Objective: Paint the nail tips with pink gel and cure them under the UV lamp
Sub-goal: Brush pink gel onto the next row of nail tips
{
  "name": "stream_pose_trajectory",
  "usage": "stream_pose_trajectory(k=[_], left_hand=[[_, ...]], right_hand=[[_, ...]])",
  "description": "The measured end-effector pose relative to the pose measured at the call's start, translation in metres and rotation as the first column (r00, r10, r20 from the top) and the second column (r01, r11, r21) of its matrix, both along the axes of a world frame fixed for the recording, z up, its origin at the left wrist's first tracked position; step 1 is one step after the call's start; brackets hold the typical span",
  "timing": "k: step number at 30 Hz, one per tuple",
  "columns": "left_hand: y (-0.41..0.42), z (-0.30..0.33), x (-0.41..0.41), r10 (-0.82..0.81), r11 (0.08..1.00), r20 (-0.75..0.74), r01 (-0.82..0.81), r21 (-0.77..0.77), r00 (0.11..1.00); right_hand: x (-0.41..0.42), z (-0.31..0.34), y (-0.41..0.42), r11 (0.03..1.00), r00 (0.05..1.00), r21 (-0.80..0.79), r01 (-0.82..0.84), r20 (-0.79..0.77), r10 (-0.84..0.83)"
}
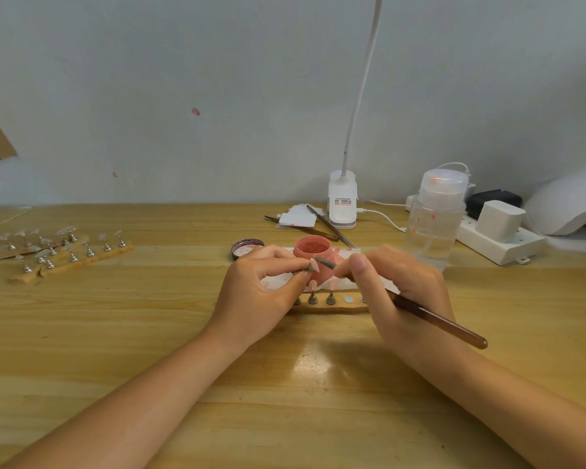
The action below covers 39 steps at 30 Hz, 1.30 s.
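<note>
Head view: the left hand [261,286] pinches a nail tip [313,264] on its small stand, raised so the brush [420,311], gripped pen-style by the right hand [400,289], can reach it. The open gel jar [312,253] sits just beyond both hands for reloading. The UV lamp [569,211] stands far right of the right hand, past a clear bottle [435,218] and power strip [498,238].

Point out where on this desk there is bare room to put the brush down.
Bare wood lies between the nail stands on the left and the left hand, and along the near edge around both forearms. It is crowded behind the hands: gel jar, lid, tweezers, bottle, power strip, lamp.
</note>
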<state>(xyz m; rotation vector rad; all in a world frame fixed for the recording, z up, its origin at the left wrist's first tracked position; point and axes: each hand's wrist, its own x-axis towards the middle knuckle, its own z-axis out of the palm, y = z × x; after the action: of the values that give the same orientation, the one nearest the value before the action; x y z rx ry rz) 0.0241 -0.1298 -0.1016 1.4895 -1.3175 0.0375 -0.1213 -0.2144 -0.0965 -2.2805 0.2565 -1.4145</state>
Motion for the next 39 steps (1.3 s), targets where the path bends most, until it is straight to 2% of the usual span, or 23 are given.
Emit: stream_pose_trajectory(k=[4,8,12,14,17,21,23,27,30,32,36,39], left_hand=[[0.0002,0.0001,-0.0007,0.002,1.0,-0.009,-0.002,0.009,1.0],[0.0006,0.0,-0.0001,0.001,1.0,-0.012,-0.001,0.007,1.0],[0.0006,0.0002,-0.0004,0.002,1.0,-0.016,-0.002,0.013,1.0],[0.0002,0.0001,-0.0001,0.002,1.0,-0.028,-0.002,0.013,1.0],[0.0002,-0.0003,0.0003,-0.004,1.0,-0.01,0.004,0.016,1.0],[-0.0004,-0.0012,0.0008,-0.007,1.0,0.005,0.007,0.02,1.0],[-0.0011,-0.0013,0.0013,-0.006,1.0,0.014,0.006,0.014,1.0],[-0.0016,-0.002,0.0018,-0.018,1.0,0.04,0.017,0.009,0.999],[-0.0016,-0.0025,0.002,-0.033,0.999,0.058,0.033,0.008,0.998],[-0.002,-0.0029,0.0026,-0.034,0.999,0.049,0.035,-0.003,0.998],[-0.0028,-0.0041,0.0037,-0.037,0.999,0.053,0.038,-0.001,0.998],[-0.0026,-0.0041,0.0031,-0.04,0.999,0.049,0.04,-0.014,0.998]], right_hand=[[-0.0029,-0.003,-0.0021,0.996,1.0,0.083,-0.024,0.008,0.023],[-0.0003,-0.0007,0.0006,1.0,1.0,0.009,-0.005,-0.005,0.005],[-0.0018,-0.0029,-0.002,0.996,0.999,0.084,-0.033,0.014,0.032],[-0.0023,-0.0023,-0.002,0.998,0.999,0.062,-0.028,0.043,0.026],[0.0008,0.0015,0.0008,1.0,1.0,0.015,-0.02,0.002,0.02],[-0.0024,-0.0008,-0.002,0.993,0.999,0.107,-0.042,0.02,0.04],[-0.0025,-0.0004,-0.0022,0.994,0.999,0.1,-0.03,0.037,0.027],[0.0001,0.0015,0.0003,0.997,0.999,0.079,-0.018,-0.026,0.02],[-0.0025,0.0007,0.0005,0.988,0.999,0.145,-0.051,0.024,0.048],[-0.0022,0.0013,0.0004,0.99,0.998,0.137,-0.042,0.046,0.036],[0.0003,0.0018,0.001,0.99,1.0,0.136,-0.026,-0.003,0.026],[-0.0021,0.0017,0.0017,0.986,0.997,0.157,-0.062,0.057,0.053]])
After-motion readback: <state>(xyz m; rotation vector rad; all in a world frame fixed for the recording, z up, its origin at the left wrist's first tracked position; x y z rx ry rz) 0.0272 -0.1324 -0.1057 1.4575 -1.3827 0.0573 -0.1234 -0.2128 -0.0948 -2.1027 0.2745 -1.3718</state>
